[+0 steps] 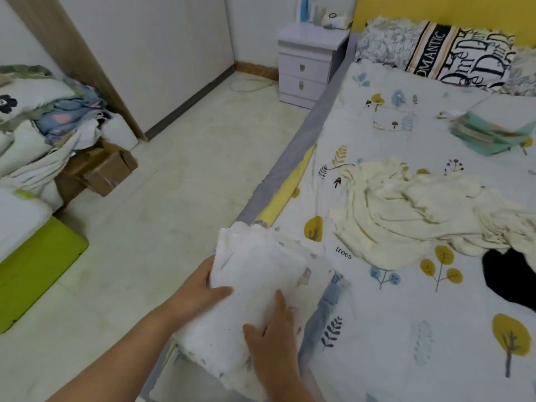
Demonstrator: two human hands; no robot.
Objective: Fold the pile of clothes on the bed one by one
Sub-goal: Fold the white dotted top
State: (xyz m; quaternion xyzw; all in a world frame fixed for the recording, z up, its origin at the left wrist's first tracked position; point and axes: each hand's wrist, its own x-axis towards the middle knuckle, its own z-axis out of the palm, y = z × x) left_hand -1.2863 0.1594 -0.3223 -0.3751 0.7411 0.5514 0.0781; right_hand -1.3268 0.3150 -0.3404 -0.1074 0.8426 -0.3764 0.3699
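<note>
A folded white garment (pixel 255 274) with small faint prints lies at the bed's near left edge, partly over the side. My left hand (pixel 200 288) holds its left side, thumb on top and fingers hidden beneath. My right hand (pixel 272 335) presses flat on its near right part. A crumpled cream garment (pixel 406 213) sprawls on the patterned bed sheet (pixel 406 314) to the right. A black garment (pixel 510 274) shows at the right edge. A folded stack of teal and grey clothes (pixel 493 126) sits further back on the bed.
Patterned pillows (pixel 452 53) lean against the yellow headboard. A white nightstand (pixel 307 68) stands beside the bed. On the left are heaped bedding (pixel 43 120), cardboard boxes (pixel 98 169) and a green board (pixel 34 271). Pale tiled floor (pixel 174 184) lies between.
</note>
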